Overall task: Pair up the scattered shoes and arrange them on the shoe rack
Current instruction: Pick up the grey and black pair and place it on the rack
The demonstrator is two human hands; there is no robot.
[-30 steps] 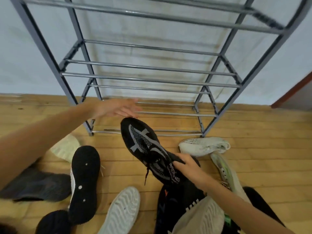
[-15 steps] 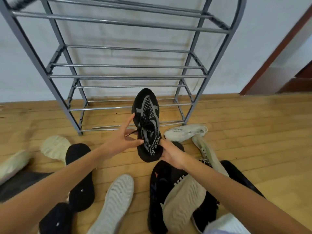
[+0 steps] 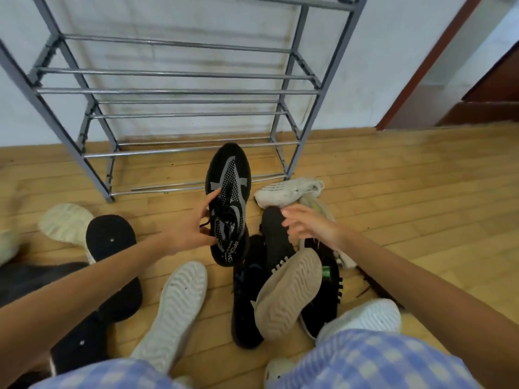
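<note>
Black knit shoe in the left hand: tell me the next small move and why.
Probably reach the free right hand down to the black shoe just below it, a likely mate. The left hand already grips the black knit shoe by its side, the right hand is open and empty, and the shoe rack holds nothing in view.

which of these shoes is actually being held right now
The black knit sneaker with grey markings, gripped by the left hand in front of the shoe rack. Every other shoe lies on the floor; the right hand is open, holding nothing.
</note>
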